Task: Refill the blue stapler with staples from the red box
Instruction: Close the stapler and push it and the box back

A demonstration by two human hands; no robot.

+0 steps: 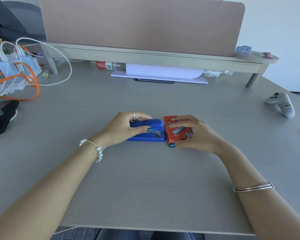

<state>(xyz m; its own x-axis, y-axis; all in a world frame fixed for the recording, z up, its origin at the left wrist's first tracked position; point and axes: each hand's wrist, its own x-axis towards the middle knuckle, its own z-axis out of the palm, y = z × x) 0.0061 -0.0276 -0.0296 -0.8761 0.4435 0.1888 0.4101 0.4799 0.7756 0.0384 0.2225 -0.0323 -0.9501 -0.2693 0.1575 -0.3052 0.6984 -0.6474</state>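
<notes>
The blue stapler (151,131) lies closed on the grey desk (145,179), its front end pointing right. My left hand (126,126) grips it from the left, thumb on its near side and fingers over the far side. Touching the stapler's front end is the red box (177,130) of staples, lying flat with its lid flap raised at the far edge. My right hand (196,133) holds the box, thumb at its near corner and fingers across its top.
A monitor shelf (145,56) with a pink divider runs along the back, with plastic bottles and white paper (161,73) under it. Orange and white cables (24,80) and chargers crowd the far left. A grey controller (280,103) lies at the right.
</notes>
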